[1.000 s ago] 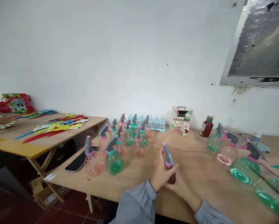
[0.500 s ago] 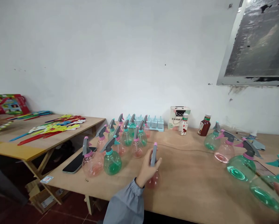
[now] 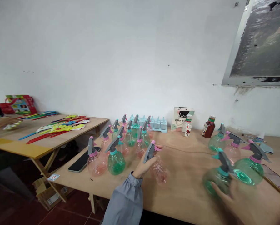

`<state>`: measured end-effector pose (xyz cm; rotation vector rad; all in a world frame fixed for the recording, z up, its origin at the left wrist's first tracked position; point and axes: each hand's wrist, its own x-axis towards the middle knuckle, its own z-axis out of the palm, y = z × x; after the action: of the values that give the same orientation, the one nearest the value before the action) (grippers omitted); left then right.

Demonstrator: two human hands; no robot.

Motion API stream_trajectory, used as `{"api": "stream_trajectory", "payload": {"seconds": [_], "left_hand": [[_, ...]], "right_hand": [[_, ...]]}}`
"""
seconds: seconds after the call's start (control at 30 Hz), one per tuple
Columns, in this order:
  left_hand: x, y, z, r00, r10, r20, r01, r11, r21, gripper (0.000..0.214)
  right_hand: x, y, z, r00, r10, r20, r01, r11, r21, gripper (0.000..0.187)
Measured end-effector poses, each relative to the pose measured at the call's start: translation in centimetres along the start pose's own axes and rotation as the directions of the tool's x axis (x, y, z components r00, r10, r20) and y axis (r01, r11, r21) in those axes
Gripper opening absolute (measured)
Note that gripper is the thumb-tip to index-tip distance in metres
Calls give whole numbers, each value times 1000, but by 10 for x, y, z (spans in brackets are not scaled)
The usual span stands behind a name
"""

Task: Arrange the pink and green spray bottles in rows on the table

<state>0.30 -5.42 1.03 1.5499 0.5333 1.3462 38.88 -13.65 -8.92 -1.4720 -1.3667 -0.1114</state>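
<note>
My left hand (image 3: 144,165) is wrapped round the neck of a pink spray bottle (image 3: 160,173) with a grey and pink trigger head; the bottle leans over the table. At the right, my right hand (image 3: 231,195), smeared by motion, grips a green spray bottle (image 3: 212,179) with a grey and teal head. Left of my left hand stands a group of several pink and green bottles, the nearest being a green spray bottle (image 3: 116,162) and a pink spray bottle (image 3: 97,164). Beyond my right hand stands another green spray bottle (image 3: 249,170) with a pink collar.
A black phone (image 3: 81,161) lies at the table's left edge. Along the wall are a light-blue rack (image 3: 160,125), a paper bag (image 3: 178,120) and two drink bottles. Coloured flat pieces (image 3: 60,128) cover part of the left table, where another person's hand (image 3: 0,123) rests.
The pink bottle in my left hand has tipped, its head turning left and its trigger facing right. My right hand has brought the green bottle leftward from the right edge.
</note>
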Motion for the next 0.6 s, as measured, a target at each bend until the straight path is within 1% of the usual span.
{"api": "stream_trajectory", "payload": {"seconds": [0.07,0.17,0.2,0.27,0.33,0.37,0.4,0.5,0.53,0.6], "left_hand": [[4,2,2,1000,-14,-5,14,998,-61,38],[8,2,8,998,-19,-65,11,993,-118,38],[9,1,10,994,-36,-99,23,991,-135,38],[11,1,15,974,-135,-181,100,977,-190,35],[13,1,18,935,-267,-235,202,942,-266,42],[14,2,18,918,-315,-241,238,923,-301,46],[14,3,19,912,-340,-228,257,909,-327,48],[14,5,19,938,-308,-158,235,902,-362,52],[13,5,20,940,-307,-151,233,898,-373,52],[12,6,21,919,-353,-176,262,879,-398,50]], "right_hand": [[4,-16,35,996,-12,87,9,999,34,73],[17,-32,85,990,-23,136,11,996,91,81],[22,-34,98,990,-21,138,3,992,123,82],[28,-34,118,993,-11,121,-10,986,168,85],[31,-31,127,997,-4,75,-9,984,180,87],[31,-29,129,998,-4,56,-6,984,178,88],[31,-27,130,999,-6,46,-2,984,176,88],[28,-23,128,998,-14,55,4,983,182,86],[28,-23,128,998,-15,60,4,983,186,86],[27,-23,127,998,-14,64,1,982,190,86]]}}
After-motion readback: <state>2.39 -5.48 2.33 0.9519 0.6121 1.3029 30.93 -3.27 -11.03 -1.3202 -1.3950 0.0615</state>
